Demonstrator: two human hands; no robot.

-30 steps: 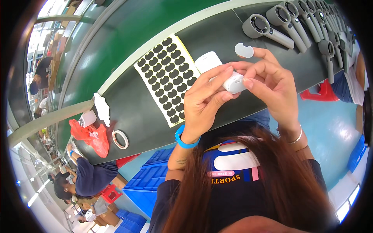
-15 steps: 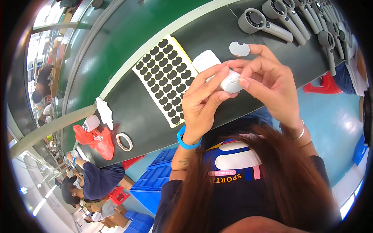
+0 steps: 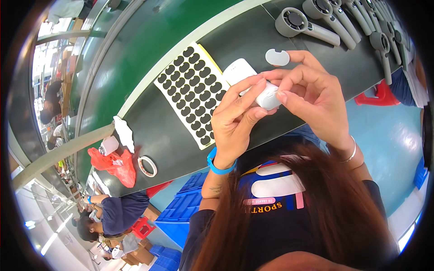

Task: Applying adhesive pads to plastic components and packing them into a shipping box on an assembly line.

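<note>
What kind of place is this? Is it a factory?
Most likely yes, a factory assembly line. A long green conveyor belt runs beside the dark workbench, grey handheld fan bodies lie in a row, and another worker sits farther along. A sheet of dark sticky pads lies ready.

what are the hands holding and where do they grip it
A small white plastic part, pinched at its ends between the fingertips of the left hand and right hand.

One head-worn fisheye camera looked steeply down, close over the person's own hair and chest. It faced the dark bench (image 3: 149, 122), whose near edge ran diagonally, bending toward the rim. Both hands sat centre frame.
</note>
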